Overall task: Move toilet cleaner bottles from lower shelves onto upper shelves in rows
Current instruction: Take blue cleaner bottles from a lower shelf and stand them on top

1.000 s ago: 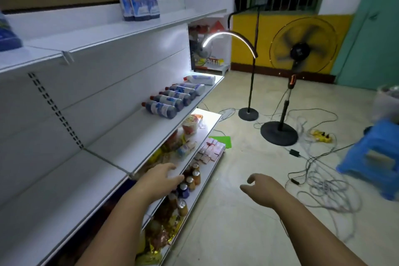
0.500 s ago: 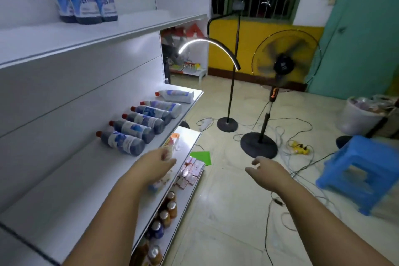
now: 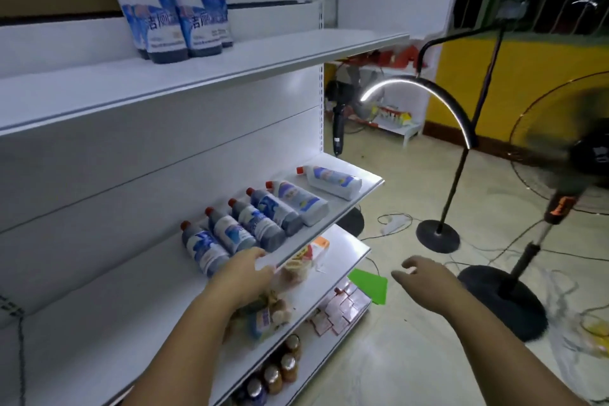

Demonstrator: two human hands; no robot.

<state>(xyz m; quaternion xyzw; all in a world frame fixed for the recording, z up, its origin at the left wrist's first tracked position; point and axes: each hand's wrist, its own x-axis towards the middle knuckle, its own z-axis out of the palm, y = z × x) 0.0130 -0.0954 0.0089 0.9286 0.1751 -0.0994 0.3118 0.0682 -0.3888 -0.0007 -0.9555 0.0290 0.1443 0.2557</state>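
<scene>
Left hand (image 3: 245, 275): extended over the front edge of the middle shelf (image 3: 131, 290). Its fingers (image 3: 255, 255) are held straight and relaxed, with nothing gripped. They are placed at the base of the nearest bottle (image 3: 202, 247); whether contact is made cannot be told.

Right hand (image 3: 425, 280): held out over the floor (image 3: 412, 356), well apart from the shelving, fingers loosely curled, nothing held.

Six toilet cleaner bottles are laid on their sides in a row on the middle shelf, red caps toward the back panel. Four dark bottles (image 3: 257, 222) are set side by side at the near end. Two pale bottles (image 3: 301, 199) are set beyond them, the last one slightly apart and angled.

Upright bottles (image 3: 179, 10) are grouped close together on the upper shelf (image 3: 263, 56).

Snack packets (image 3: 273, 310) are seen on the shelf below the left hand. An arc lamp (image 3: 438, 115) and a fan (image 3: 580, 158) are stood on the floor.
</scene>
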